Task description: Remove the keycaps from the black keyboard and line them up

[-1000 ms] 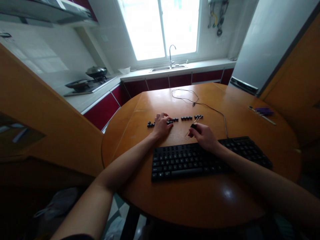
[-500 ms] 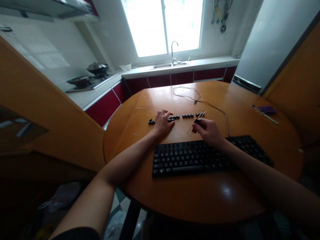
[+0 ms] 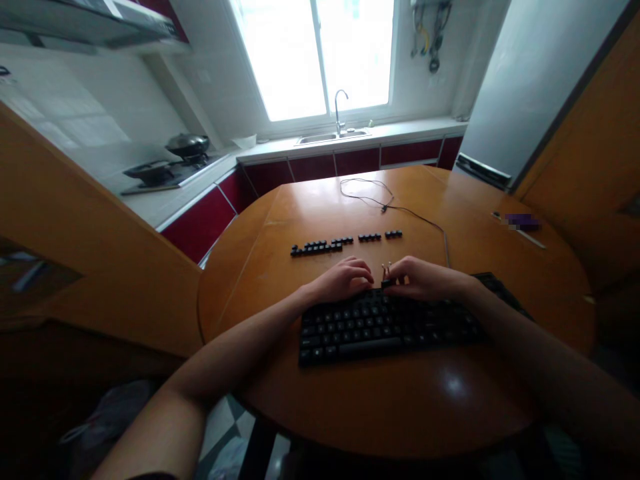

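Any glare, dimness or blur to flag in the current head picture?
Head view: the rectangular white-framed glass window is blown out; the rounded brown wooden table shows glare toward its far edge; the long black plastic keyboard is dim, its lettering blurred.

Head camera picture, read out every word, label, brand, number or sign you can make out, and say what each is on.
Nothing can be read for certain.
Keyboard: pale marks on its keys, too small and blurred.
Loose keys: no legible marks.
Purple item: partly pixelated, no readable text.
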A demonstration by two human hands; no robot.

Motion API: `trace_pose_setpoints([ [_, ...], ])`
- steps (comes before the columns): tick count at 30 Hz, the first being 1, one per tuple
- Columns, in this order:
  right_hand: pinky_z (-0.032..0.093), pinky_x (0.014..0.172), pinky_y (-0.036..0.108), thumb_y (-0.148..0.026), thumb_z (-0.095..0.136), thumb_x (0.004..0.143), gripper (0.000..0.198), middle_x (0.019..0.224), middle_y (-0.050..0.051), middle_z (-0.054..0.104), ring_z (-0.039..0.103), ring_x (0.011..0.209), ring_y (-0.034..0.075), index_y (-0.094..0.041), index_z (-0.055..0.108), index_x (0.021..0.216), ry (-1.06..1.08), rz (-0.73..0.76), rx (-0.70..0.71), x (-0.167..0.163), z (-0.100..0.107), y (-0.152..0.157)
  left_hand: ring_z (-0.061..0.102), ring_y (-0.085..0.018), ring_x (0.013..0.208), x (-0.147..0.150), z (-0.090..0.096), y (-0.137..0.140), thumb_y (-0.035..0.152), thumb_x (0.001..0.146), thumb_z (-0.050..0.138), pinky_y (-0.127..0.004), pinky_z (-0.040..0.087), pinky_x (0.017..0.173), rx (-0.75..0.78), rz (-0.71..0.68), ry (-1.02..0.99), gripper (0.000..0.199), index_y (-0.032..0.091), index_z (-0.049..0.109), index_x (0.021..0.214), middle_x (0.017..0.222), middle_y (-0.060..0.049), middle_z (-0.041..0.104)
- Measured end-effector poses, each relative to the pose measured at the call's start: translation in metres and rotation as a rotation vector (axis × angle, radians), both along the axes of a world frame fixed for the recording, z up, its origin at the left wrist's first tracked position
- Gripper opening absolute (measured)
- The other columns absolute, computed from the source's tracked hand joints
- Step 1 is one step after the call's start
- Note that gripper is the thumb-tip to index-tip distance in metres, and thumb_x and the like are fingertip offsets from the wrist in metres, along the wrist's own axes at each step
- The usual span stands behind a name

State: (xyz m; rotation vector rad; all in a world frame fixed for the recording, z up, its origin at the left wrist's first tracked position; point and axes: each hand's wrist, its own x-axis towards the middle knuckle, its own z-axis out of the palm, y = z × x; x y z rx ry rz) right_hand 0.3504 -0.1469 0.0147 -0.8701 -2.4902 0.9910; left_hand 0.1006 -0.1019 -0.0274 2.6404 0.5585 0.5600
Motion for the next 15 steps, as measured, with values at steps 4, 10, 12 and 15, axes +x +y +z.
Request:
trace_pose_setpoints([
  [4,0.036,0.06,0.026,-0.024,0.057,0.092,0.017,0.071,0.001,0.063,0.049,0.064,0.012,-0.014,0.069,0.083,-0.015,-0.044,0.029,-0.006,0.001,-0.004,0.06,-0.019,0.1,0.002,-0.001,0.0,0.03,0.097,0.058,-0.036,0.048,0.094,-0.052,-0.009,-0.036,0.016,0.022,0.072,0.098,0.103,-0.006,0.068],
  [10,0.036,0.06,0.026,-0.023,0.057,0.093,0.017,0.07,0.001,0.064,0.053,0.064,0.013,-0.015,0.066,0.081,0.015,-0.11,0.059,-0.015,-0.005,-0.005,0.06,-0.019,0.098,0.002,-0.001,0.0,0.03,0.098,0.057,-0.037,0.049,0.093,-0.059,-0.016,-0.021,0.018,0.022,0.073,0.099,0.101,-0.006,0.068],
  [12,0.037,0.061,0.026,-0.023,0.056,0.092,0.016,0.071,0.001,0.065,0.054,0.065,0.014,-0.016,0.066,0.082,0.045,-0.139,0.062,-0.017,-0.009,-0.003,0.06,-0.019,0.099,0.002,-0.001,0.0,0.03,0.098,0.057,-0.037,0.049,0.092,-0.056,-0.013,-0.024,0.018,0.022,0.073,0.099,0.101,-0.006,0.068],
  [15,0.038,0.061,0.026,-0.021,0.056,0.091,0.015,0.071,0.001,0.065,0.056,0.065,0.015,-0.016,0.065,0.081,0.091,-0.182,0.042,-0.019,-0.015,-0.001,0.06,-0.019,0.098,0.002,-0.002,0.0,0.029,0.098,0.056,-0.036,0.05,0.09,-0.044,-0.008,-0.024,0.017,0.022,0.072,0.099,0.101,-0.006,0.068],
])
